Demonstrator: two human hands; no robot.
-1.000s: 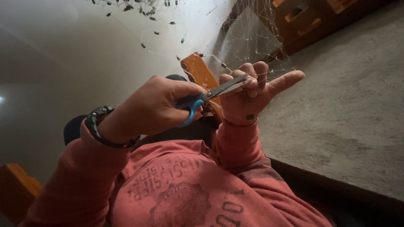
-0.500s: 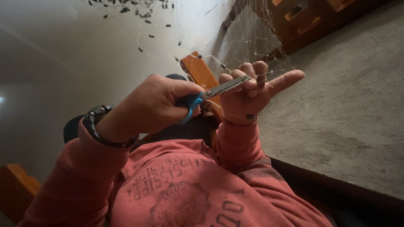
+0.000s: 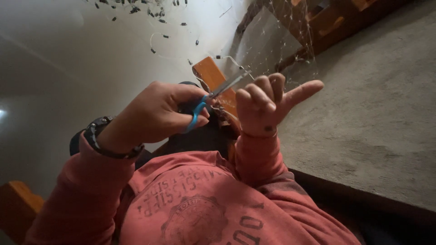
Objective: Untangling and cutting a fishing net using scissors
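at the left edge an orange wooden block (image 3: 16,206) shows beside the salmon-red sweatshirt sleeve (image 3: 68,195). a dark wristwatch (image 3: 102,136) sits on the wrist of the hand on the left of the view; which of the person's own hands this is cannot be told from this odd angle. that hand (image 3: 156,113) is closed around the blue handles of a pair of scissors (image 3: 213,97), the metal blades angled up to the right. the blade tips meet a fine, pale fishing net (image 3: 272,41) pinched in the other hand (image 3: 265,102), whose fingers curl shut with the forefinger stuck out rightward. behind them stands an orange wooden piece (image 3: 211,75). grey floor (image 3: 377,113) fills the right.
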